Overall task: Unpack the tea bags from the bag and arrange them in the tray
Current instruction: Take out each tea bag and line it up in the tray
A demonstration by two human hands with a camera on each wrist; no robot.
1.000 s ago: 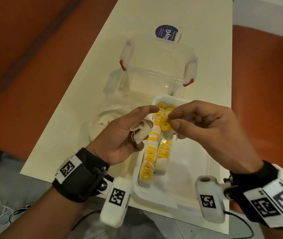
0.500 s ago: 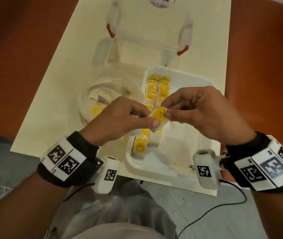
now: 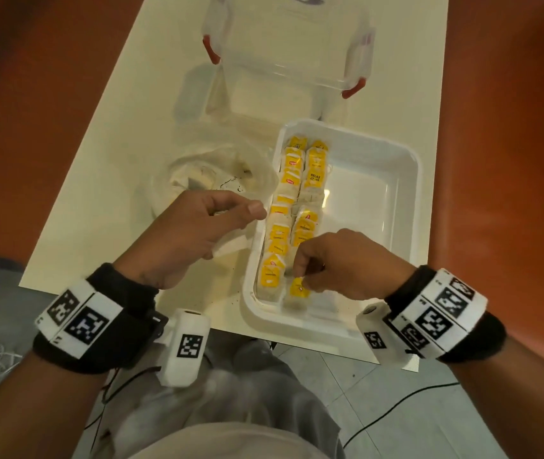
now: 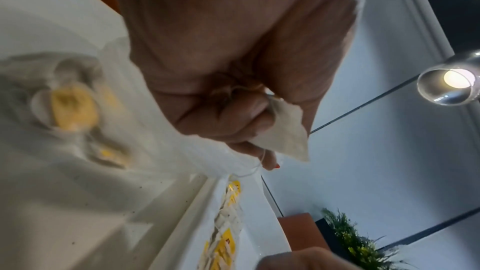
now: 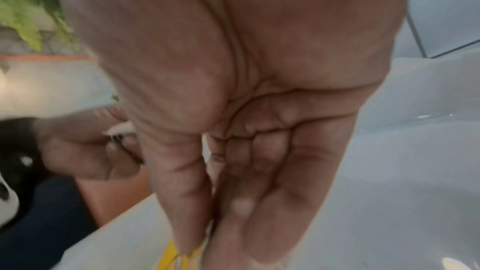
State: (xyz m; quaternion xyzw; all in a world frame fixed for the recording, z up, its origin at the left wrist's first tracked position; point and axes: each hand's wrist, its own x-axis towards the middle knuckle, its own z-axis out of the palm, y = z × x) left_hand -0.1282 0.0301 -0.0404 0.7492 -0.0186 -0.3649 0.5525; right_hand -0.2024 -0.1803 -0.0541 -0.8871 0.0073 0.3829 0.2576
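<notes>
A white tray (image 3: pixel 406 180) holds two rows of yellow-tagged tea bags (image 3: pixel 300 200) along its left side. My right hand (image 3: pixel 303 279) reaches down into the tray's near end and pinches a yellow-tagged tea bag (image 3: pixel 298 288) at the foot of the right row; its yellow tag (image 5: pixel 179 254) shows between thumb and fingers. My left hand (image 3: pixel 230 223) hovers just left of the tray, curled round a white tea bag (image 4: pixel 283 137) with its string hanging. The clear plastic bag (image 3: pixel 211 173) with more tea bags lies left of the tray, behind the left hand.
A clear lidded plastic box (image 3: pixel 287 51) with red clips stands at the back of the cream table (image 3: pixel 124 127). Orange seating flanks the table on both sides. The tray's right half (image 3: pixel 370 226) is bare. Cables lie on the grey floor (image 3: pixel 379 392).
The hands were together above the tray, both on one tea bag. They have parted: the right lowered a tagged bag to the tray's near end, the left drew back left with a white bag.
</notes>
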